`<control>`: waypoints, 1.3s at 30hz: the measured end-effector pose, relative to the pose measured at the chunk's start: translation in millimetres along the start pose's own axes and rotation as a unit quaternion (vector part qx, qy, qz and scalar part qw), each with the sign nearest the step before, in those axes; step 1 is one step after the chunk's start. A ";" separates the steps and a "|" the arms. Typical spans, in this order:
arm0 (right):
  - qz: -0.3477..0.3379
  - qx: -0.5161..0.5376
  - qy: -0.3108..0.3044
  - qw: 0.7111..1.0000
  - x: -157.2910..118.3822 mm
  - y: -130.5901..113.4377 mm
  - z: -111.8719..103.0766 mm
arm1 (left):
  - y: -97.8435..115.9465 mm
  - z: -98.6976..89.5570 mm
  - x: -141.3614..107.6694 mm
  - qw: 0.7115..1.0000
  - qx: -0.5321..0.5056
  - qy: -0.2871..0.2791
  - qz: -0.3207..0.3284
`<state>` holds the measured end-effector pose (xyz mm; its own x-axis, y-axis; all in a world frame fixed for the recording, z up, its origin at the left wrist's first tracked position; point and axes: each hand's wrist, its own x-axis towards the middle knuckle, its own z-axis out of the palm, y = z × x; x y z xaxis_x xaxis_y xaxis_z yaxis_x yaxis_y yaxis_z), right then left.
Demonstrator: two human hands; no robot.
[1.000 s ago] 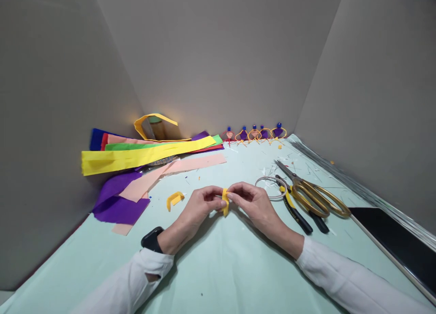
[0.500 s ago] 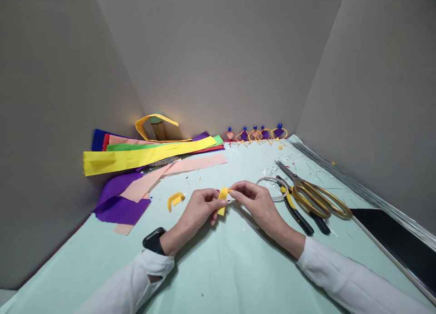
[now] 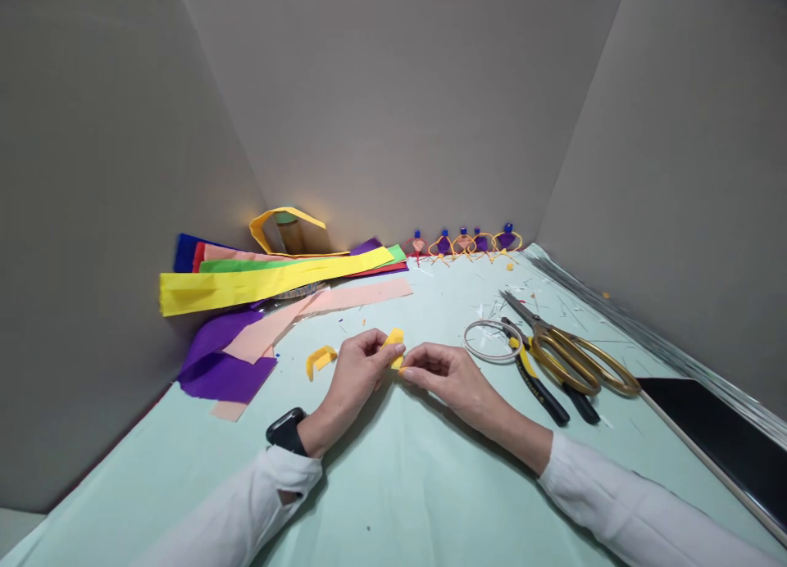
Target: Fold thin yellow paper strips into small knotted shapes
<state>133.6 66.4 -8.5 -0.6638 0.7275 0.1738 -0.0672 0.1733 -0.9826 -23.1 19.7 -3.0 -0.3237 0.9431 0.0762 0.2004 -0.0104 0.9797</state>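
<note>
My left hand (image 3: 362, 366) pinches a small yellow paper strip (image 3: 395, 337) between thumb and fingers, just above the table. At the strip's lower end, the thumb and fingers of my right hand (image 3: 446, 374) are pressed together on an orange-yellow bit of it; its exact shape is hidden by the fingertips. Left of my left hand lies a folded yellow-orange paper piece (image 3: 320, 358). To the right of my right hand are a silver wire ring (image 3: 472, 350), yellow-and-black pliers (image 3: 534, 383) and scissors with gold handles (image 3: 566, 362).
Coloured strips, topped by a yellow strip (image 3: 264, 284), lie at the back left above a purple sheet (image 3: 227, 370). Several small wire-and-paper figures (image 3: 464, 241) lean on the back wall. Thin wires (image 3: 615, 317) and a black tablet-like panel (image 3: 719, 428) lie right.
My right hand has moved down from the yellow strip's upper end to its lower end. The strip has tilted up in my left hand. The whole view has shifted slightly.
</note>
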 end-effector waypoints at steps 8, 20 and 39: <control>0.026 0.051 0.084 0.995 3.5 -1.2 -14.8 | 0.4 -7.9 1.8 0.999 -0.049 0.008 -0.013; 0.075 0.214 0.096 0.969 3.4 -7.2 -19.7 | -6.6 -15.0 5.5 0.999 0.026 0.034 -0.008; 0.096 0.323 0.068 0.939 2.0 -10.0 -17.9 | 7.8 -15.6 -3.2 0.915 0.261 0.162 0.262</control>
<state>146.3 78.0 2.8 -0.6115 0.7898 -0.0477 -0.4226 -0.3771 -0.8242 -35.0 11.3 7.3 -0.2972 0.7054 0.6435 0.7939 -0.1919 0.5770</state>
